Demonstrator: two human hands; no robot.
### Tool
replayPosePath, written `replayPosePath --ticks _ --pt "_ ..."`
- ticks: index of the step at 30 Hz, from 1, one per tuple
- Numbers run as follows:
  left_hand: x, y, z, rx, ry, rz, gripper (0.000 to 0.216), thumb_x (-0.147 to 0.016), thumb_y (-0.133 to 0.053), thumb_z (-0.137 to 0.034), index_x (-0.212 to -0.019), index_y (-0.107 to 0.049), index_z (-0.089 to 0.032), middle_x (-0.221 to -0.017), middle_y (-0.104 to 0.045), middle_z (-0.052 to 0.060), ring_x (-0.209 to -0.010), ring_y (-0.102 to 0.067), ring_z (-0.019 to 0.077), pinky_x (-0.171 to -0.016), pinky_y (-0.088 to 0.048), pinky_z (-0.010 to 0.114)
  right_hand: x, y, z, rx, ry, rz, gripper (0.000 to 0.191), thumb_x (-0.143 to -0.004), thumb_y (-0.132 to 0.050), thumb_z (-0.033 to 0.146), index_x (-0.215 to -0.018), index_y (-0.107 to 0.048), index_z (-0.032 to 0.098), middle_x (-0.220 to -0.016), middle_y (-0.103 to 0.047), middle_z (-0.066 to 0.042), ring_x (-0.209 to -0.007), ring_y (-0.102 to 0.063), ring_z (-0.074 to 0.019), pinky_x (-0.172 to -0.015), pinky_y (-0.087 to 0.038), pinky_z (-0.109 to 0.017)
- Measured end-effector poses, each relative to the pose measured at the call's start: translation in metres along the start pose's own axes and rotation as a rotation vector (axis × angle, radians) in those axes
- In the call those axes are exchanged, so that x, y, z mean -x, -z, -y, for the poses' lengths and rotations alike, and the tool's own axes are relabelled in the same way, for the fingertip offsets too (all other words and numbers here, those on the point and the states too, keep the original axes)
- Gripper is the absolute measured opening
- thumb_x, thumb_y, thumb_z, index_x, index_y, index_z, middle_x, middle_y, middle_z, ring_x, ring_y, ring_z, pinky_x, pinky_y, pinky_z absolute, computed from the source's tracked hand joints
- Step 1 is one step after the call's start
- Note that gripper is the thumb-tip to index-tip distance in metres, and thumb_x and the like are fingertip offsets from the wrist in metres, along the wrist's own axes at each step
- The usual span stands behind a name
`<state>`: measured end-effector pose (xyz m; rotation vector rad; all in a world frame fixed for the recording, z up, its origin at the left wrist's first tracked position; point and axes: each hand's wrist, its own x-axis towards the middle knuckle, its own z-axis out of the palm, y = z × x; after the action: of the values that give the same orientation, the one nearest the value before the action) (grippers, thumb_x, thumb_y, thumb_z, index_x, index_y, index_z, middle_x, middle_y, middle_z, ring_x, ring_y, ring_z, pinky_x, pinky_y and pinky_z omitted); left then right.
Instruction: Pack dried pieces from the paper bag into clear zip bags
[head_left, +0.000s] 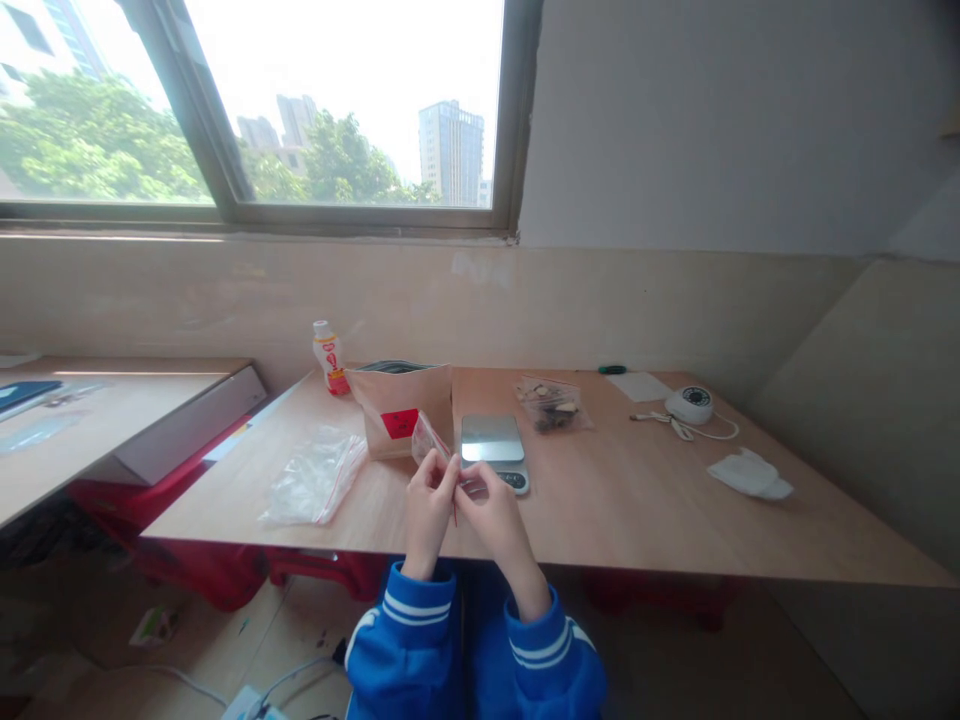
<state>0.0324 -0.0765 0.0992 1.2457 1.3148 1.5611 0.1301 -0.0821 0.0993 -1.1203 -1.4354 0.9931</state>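
Baggie [427, 438], clr., pinched finger-to-thumb by L hand [425, 492] & R hand [491, 510].

At the bottom centre of the frame, the left sleeve [405, 665] and right sleeve [555, 675] were bright blue. Each ended in a blue cuff [420, 590] ringed by 2 white stripes [417, 609], with white banding along its outer side. The left hand [429, 500] and right hand [495, 512] were bare.

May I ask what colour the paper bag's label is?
The label is red in the head view.
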Motion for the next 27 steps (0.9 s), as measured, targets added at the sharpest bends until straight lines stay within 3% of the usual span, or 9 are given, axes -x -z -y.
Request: replayPosePath --ticks 9,15,20,24,27 --pt "0.008 0.018 0.014 0.163 0.112 0.071 0.047 -0.075 -0.058 -0.061 -0.061 -0.039 -0.021 -0.045 -0.041 -0.007 -0.037 -0.035 0.0068 -0.038 -0.024 0.022 0.004 -0.002 -0.001 -0.103 -0.016 0.158 0.024 -0.08 -0.06 0.04 -0.071 -0.064 0.018 -0.064 -0.07 -0.003 -0.059 -0.066 -0.0176 -0.058 -0.052 -0.027" --pt "0.014 0.026 0.008 0.172 0.109 0.062 0.046 -0.071 -0.065 -0.058 -0.06 -0.041 -0.02 -0.047 -0.041 -0.007 -0.04 -0.035 0.0057 -0.039 -0.027 0.02 0.001 -0.014 -0.01 -0.094 -0.037 0.015 0.02 -0.076 -0.062 0.036 -0.068 -0.062 0.018 -0.064 -0.069 -0.003 -0.06 -0.066 -0.0187 -0.058 -0.053 -0.028" --pt "0.022 0.034 0.006 0.119 0.13 0.126 0.045 -0.073 -0.063 -0.057 -0.06 -0.041 -0.02 -0.049 -0.048 -0.005 -0.041 -0.038 0.0065 -0.039 -0.026 0.019 -0.009 0.005 -0.026 -0.16 -0.083 -0.344 0.029 -0.076 -0.061 0.046 -0.075 -0.06 0.018 -0.078 -0.071 -0.008 -0.067 -0.066 -0.0209 -0.054 -0.054 -0.03" --pt "0.021 0.036 0.012 0.122 0.159 0.257 0.05 -0.072 -0.057 -0.067 -0.062 -0.049 -0.019 -0.056 -0.056 0.0 -0.048 -0.049 0.0102 -0.042 -0.036 0.021 -0.008 0.018 -0.017 -0.199 -0.054 -0.367 0.033 -0.079 -0.061 0.048 -0.085 -0.061 0.016 -0.083 -0.072 -0.01 -0.067 -0.066 -0.0202 -0.054 -0.053 -0.029" --pt "0.014 0.036 0.023 0.183 0.203 0.269 0.066 -0.071 -0.041 -0.079 -0.064 -0.059 -0.016 -0.064 -0.06 0.005 -0.058 -0.056 0.014 -0.049 -0.044 0.025 -0.002 0.019 -0.005 -0.241 -0.004 -0.396 0.032 -0.08 -0.061 0.047 -0.088 -0.061 0.015 -0.087 -0.073 -0.01 -0.062 -0.065 -0.017 -0.056 -0.053 -0.028"
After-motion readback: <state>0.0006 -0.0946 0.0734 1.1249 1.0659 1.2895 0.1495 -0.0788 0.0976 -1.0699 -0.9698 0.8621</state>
